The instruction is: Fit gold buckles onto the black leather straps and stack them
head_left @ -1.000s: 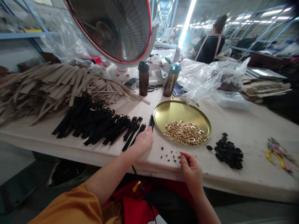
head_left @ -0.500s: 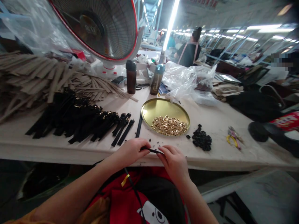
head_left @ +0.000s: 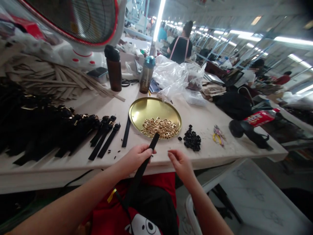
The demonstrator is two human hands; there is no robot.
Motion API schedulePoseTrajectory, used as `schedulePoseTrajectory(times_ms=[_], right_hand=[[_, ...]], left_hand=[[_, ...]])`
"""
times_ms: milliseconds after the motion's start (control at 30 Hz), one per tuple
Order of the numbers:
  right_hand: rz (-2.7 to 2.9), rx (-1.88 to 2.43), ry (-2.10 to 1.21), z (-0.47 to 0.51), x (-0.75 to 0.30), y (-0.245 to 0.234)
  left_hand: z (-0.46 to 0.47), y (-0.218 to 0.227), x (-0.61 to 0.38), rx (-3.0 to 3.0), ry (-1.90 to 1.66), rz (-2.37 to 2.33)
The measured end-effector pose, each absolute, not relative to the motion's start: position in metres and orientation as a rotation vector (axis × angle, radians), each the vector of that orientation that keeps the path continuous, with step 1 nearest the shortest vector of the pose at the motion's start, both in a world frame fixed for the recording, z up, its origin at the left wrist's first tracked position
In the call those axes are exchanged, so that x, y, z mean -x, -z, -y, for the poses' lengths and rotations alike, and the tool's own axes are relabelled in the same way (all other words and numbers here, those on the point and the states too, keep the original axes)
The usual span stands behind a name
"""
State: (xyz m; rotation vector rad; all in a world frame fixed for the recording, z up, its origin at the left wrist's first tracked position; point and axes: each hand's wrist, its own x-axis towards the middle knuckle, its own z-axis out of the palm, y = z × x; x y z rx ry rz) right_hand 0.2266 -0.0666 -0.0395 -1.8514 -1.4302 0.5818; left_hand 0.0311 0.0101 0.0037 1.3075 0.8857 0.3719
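My left hand point(head_left: 138, 156) is closed around a black strap point(head_left: 149, 150) whose free end points up toward the gold tray point(head_left: 144, 109). The strap's lower part runs down into my lap. My right hand point(head_left: 179, 162) hovers just right of it at the table's front edge, fingers curled in a pinch; what they hold, if anything, is too small to make out. The tray carries a heap of small gold buckles point(head_left: 160, 127). A pile of small black pieces point(head_left: 192, 140) lies to its right. One loose black strap point(head_left: 126, 131) lies left of the tray.
A large pile of finished black straps point(head_left: 49, 130) covers the table's left. Tan strips point(head_left: 61, 83), a fan point(head_left: 80, 23), two bottles point(head_left: 113, 68), plastic bags point(head_left: 173, 76) and pliers point(head_left: 217, 133) stand farther back and right. Other people work at distant tables.
The view has swung right and closer. My left hand has raised the strap so its end points up toward the tray, and my right hand has let go of it and moved slightly away.
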Motion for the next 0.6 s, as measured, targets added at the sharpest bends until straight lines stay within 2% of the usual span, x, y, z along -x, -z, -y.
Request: schedulePoseTrajectory(times_ms=[100, 267, 400, 600], right_hand=[[1.454, 2.057, -0.156, 0.039, -0.286, 0.051], [1.883, 2.305, 0.129, -0.003, -0.319, 0.059], [2.025, 2.356, 0.191, -0.004, -0.297, 0.059], [1.887, 2.167, -0.007, 0.028, -0.272, 0.068]], left_hand=[[-0.014, 0.001, -0.040, -1.218, -0.269, -0.898], [-0.018, 0.011, -0.052, -1.160, -0.154, -0.886], [-0.021, 0.013, -0.053, -1.177, -0.123, -0.891], [-0.019, 0.012, -0.053, -1.265, -0.077, -0.875]])
